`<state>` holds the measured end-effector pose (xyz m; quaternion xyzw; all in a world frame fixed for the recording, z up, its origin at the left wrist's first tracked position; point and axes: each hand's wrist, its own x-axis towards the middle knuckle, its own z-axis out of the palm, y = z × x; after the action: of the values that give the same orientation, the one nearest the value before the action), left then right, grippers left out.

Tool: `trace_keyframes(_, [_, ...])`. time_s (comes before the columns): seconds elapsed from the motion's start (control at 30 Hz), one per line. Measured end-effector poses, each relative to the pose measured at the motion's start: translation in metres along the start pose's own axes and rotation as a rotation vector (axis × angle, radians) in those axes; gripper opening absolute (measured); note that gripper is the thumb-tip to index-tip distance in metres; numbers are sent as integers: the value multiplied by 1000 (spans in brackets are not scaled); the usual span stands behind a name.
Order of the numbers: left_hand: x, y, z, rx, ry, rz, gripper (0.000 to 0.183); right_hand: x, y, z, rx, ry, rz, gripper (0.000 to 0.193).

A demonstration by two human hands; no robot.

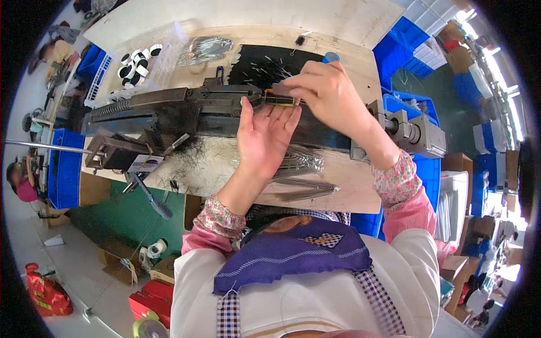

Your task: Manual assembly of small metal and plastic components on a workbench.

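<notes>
A long dark metal bench machine (169, 104) stretches across the table, with a coil spring at its left end. My left hand (264, 138) lies palm up against its middle, fingers stretched out and thumb apart, close below a narrow yellow-edged piece (280, 101) at the machine's jaw. From the right, my right hand (332, 93) reaches over that piece, thumb and fingers pinched together; what they hold is too small to make out. Behind the hands, loose dark bristles and thin pale pieces lie on a black mat (248, 65). Bundles of thin metal wire (301, 163) rest in front of the machine.
A clear plastic basket (169, 48) with white and black rolls stands back left, beside more wire pieces (208, 49). One small brush (300, 40) lies at the back. A metal rod and clamp (110, 152) jut out left. Blue bins (414, 107) flank the table's right side.
</notes>
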<state>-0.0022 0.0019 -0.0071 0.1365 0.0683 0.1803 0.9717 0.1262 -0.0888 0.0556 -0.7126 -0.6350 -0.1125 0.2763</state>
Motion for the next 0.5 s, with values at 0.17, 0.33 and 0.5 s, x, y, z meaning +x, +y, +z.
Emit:
trace_keyframes(0.17, [-7,4,4,3,-3,10,63,1,-14,6,-64,121,29,13])
trace_keyframes(0.33, [-2,7,-6,-19,-13,14,55,-4,-30,5,-265,-131,97,13])
trace_keyframes(0.5, [-7,18,9,117,215,5,66,-1,-40,12,-299,-132,-37,17])
